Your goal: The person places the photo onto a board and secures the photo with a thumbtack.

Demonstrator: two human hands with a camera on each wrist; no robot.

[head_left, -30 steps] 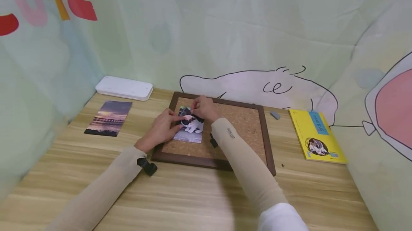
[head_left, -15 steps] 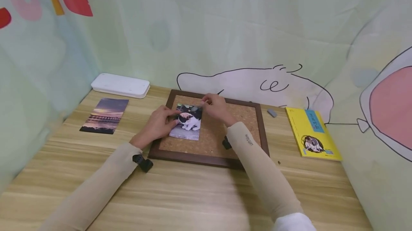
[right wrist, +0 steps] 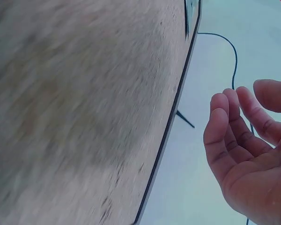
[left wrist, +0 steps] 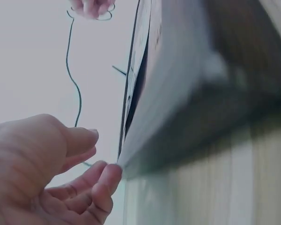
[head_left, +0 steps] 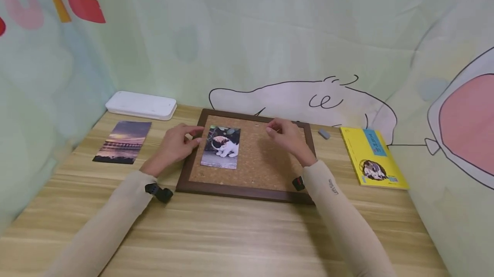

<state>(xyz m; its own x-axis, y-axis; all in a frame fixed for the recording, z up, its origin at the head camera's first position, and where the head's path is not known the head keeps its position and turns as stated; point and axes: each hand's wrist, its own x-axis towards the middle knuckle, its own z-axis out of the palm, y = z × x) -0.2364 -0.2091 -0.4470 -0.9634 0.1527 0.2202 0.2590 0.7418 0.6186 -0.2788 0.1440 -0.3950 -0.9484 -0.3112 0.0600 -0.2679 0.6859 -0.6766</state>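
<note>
A cat photo (head_left: 221,148) lies on the left part of a cork board (head_left: 266,165) with a dark brown frame. My left hand (head_left: 175,144) is over the board's left frame edge, just beside the photo, its thumb and fingers apart; in the left wrist view that left hand (left wrist: 61,173) holds nothing. Above the right part of the cork hovers my right hand (head_left: 287,137), loosely curled. Between the thumb and fingers of the right hand (right wrist: 253,140) nothing shows in the right wrist view.
A sunset photo (head_left: 124,142) lies on the wooden table (head_left: 216,238) to the left. Behind it is a white case (head_left: 141,104). Right of the board are a small grey eraser-like block (head_left: 324,133) and a yellow book (head_left: 373,159). A printed curtain stands behind.
Both hands have come off the cat photo, the left moving left and the right moving right. The photo stays on the cork, now fully uncovered. The head view has shifted slightly.
</note>
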